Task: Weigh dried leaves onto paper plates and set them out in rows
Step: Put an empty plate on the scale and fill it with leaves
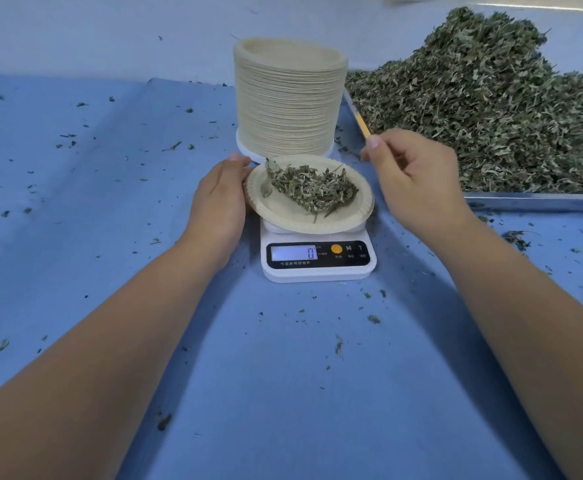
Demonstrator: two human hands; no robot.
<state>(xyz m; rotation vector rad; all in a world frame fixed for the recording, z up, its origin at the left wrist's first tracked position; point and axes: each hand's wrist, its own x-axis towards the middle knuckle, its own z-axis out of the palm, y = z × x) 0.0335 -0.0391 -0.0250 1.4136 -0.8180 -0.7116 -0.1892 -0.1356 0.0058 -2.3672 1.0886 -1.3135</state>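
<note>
Blue cloth [110, 202]: covers the table under both forearms, with leaf crumbs scattered all over it.
Left hand [219, 202]: grips the left rim of a paper plate [283, 213], fingers wrapped around the edge.
Paper plate: between the two hands, over the top of the scale [317, 273], looks tilted. Cannot tell whether it still touches the platform.
Leaves on plate [312, 188]: small loose heap, mostly on the far-right half.
Right hand [418, 181]: just right of the plate, not touching it, fingers loosely curled, nothing in it.
Scale display [293, 252]: lit, reads 0.
Plate stack [288, 98]: tall pile of paper plates, straight beyond the held plate.
Leaf pile [491, 105]: big mound in a metal tray [539, 201], beyond and right of the right hand.
</note>
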